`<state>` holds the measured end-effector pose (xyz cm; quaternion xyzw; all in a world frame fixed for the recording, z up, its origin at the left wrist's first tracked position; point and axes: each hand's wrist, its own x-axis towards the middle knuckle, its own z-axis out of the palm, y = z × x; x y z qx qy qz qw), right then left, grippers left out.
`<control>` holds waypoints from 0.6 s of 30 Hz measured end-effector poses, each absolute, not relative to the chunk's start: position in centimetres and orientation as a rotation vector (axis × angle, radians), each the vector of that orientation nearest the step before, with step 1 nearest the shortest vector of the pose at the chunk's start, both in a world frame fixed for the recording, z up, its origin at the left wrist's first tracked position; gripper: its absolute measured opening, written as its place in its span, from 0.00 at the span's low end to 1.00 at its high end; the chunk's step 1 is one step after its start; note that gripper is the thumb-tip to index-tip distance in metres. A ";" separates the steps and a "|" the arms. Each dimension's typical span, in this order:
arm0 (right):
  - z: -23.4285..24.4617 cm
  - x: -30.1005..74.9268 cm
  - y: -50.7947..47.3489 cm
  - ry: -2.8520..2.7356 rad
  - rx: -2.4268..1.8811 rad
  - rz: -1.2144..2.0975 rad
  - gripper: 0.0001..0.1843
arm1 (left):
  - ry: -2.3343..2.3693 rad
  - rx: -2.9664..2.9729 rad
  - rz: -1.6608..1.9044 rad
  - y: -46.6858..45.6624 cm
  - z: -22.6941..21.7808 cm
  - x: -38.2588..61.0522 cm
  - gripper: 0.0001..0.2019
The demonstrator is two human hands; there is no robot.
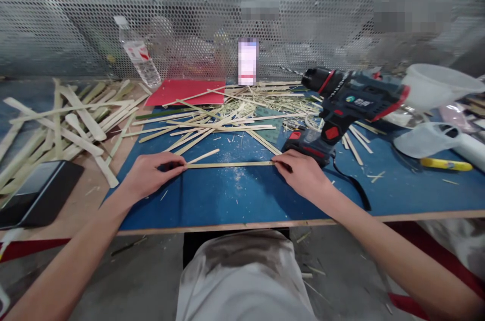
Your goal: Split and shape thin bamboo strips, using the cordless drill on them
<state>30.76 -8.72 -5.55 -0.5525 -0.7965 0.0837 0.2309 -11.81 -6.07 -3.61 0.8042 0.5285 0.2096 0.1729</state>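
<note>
From the head view we have both hands down on a blue-topped workbench (227,205), and the step in hand, as we judge it, is steadying one thin bamboo strip (229,164), which lies flat and level across the board in front of us. Our left hand (153,173) has its fingers (172,162) curled closed on the strip's left end, and our right hand (299,174) has its fingertips (279,159) drawn in on the right end. Both seem to pinch the strip, though the fingers partly hide the exact grip. With the strip held at both ends, it calls for even pressure from both hands so that it stays straight. A shorter strip lies just beyond it, and a scatter of loose strips and pale shavings (261,104) spreads further back. A cordless drill (352,104) stands just beyond our right hand, with a black cord (352,190) trailing near it. To the left lies a heap of wider bamboo slats (64,129) beside a dark tablet (38,195). At the back we see a red sheet (185,92), a plastic water bottle (138,51) and a perforated metal screen (76,8).
</note>
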 end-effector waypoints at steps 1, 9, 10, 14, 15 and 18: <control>-5.3 30.7 -8.8 -2.178 -1.544 0.266 0.14 | 1.499 2.280 0.595 -6.0 -3.6 -11.8 0.14; -3.0 33.2 -8.9 -1.686 -1.551 1.269 0.24 | 1.473 2.256 0.589 -5.8 -3.8 -12.0 0.14; -2.7 33.4 -9.0 -1.609 -1.520 1.382 0.27 | 1.467 2.251 0.588 -5.8 -3.8 -12.0 0.14; -2.0 33.6 -9.1 -1.385 -1.442 1.591 0.35 | 1.466 2.241 0.601 -5.8 -3.7 -12.1 0.15; -2.1 33.6 -9.1 -1.360 -1.440 1.603 0.35 | 1.474 2.241 0.600 -5.8 -3.7 -12.1 0.15; -2.8 33.6 -8.7 -1.386 -1.437 1.587 0.36 | 1.465 2.245 0.585 -5.6 -3.7 -12.2 0.16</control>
